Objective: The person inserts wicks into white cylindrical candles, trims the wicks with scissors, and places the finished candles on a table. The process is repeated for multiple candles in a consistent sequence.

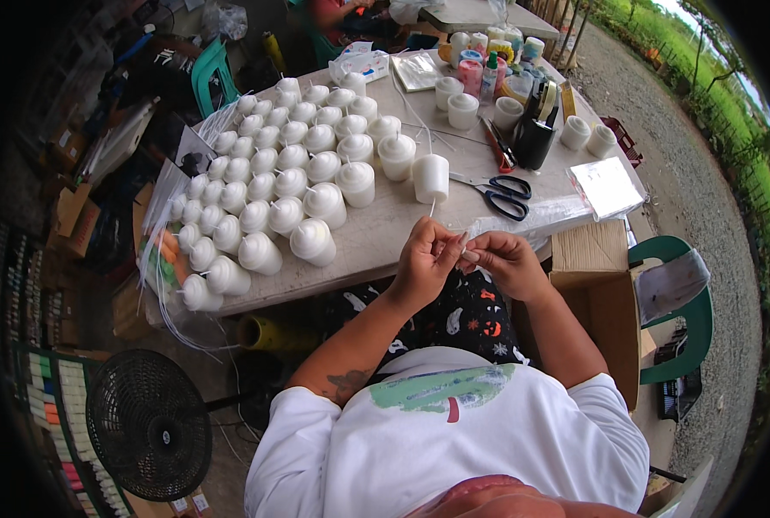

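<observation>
At the table's near edge my left hand (428,259) and my right hand (507,263) meet, fingers pinched together. A white wick (432,208) runs from a white pillar candle (430,180) down to my left fingers. That candle is tipped, its flat end toward me, and neither hand touches its body. Something small and pale sits between the fingertips, too small to name. Just beyond my right hand lie scissors (507,197) with dark handles. To the left stand several rows of white candles (312,242) with swirled tops and upright wicks.
Jars and bottles (471,76) crowd the table's far right, near a black tape dispenser (536,129) and red-handled pliers (497,147). Clear plastic (532,220) lies along the near edge. An open cardboard box (596,298) and green chair (691,328) stand right, a black fan (149,423) lower left.
</observation>
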Demonstrator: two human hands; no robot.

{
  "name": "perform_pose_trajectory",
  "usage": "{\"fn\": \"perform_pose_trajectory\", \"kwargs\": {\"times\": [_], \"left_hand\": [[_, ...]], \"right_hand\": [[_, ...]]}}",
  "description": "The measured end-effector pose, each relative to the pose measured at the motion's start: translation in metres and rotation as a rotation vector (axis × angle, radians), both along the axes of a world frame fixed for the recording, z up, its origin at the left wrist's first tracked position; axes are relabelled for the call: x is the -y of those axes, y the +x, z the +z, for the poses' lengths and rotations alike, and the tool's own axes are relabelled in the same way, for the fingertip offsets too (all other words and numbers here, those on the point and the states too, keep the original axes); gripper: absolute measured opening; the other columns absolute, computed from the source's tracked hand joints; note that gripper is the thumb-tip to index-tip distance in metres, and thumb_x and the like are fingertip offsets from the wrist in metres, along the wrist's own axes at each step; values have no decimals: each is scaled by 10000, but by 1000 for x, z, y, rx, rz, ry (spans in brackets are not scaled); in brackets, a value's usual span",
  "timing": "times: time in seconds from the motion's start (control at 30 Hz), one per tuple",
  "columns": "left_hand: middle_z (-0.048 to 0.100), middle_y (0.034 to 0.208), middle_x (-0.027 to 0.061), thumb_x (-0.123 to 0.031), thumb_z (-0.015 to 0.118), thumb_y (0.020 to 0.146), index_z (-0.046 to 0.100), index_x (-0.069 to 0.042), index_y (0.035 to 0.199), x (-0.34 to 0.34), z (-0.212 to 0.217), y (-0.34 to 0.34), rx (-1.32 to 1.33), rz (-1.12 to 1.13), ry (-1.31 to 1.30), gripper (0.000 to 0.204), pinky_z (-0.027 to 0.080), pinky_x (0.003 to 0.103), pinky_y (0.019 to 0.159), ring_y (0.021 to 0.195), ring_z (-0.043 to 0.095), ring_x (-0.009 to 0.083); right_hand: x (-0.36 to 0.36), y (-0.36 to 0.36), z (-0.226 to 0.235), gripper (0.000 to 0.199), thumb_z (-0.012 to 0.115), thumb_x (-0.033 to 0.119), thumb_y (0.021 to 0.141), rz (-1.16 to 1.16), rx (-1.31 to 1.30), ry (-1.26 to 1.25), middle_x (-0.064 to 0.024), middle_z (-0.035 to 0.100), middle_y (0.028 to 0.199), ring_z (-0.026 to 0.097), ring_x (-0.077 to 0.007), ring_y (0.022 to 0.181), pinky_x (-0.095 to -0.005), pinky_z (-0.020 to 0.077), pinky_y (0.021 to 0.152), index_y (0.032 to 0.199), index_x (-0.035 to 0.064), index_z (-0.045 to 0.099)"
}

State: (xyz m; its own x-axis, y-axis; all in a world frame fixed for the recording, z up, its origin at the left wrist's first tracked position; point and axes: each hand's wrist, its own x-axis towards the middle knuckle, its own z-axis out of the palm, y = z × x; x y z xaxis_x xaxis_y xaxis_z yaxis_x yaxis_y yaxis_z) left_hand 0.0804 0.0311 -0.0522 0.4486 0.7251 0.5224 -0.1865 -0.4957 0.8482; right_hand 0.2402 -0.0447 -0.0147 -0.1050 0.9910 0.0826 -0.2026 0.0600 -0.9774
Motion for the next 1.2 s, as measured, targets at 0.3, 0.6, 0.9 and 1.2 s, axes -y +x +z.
{"fn": "perform_pose_trajectory", "kwargs": {"times": [0.3,0.6,0.9,1.2], "left_hand": [[507,758,5,-160,611,938,488,-53,843,4,2,1,101,-100,-205,189,409,215,542,613,452,45],[546,798,0,-136,556,970,471,-56,888,-1,-2,-5,33,-192,-247,142,447,206,648,722,504,45],[557,816,2,-99,596,941,517,-38,886,-5,-7,-6,65,-236,-303,114,469,210,677,729,519,51],[542,713,30,-201,702,875,554,-34,764,5,9,1,-43,25,-212,249,435,258,590,632,495,94]], "right_hand": [[1,2,7,139,598,73,929,46,3,-18,-64,685,892,643,-121,837,-257,518,784,1015,-27,642],[-1,6,6,123,602,62,924,46,37,-44,-65,685,894,643,-120,834,-259,521,785,1008,-18,643],[-2,6,5,116,611,83,923,36,71,-56,-56,677,875,640,-113,829,-249,518,768,985,-10,643],[-2,1,-4,88,648,65,802,-200,344,76,-28,624,801,568,-100,750,-262,465,698,855,4,612]]}}
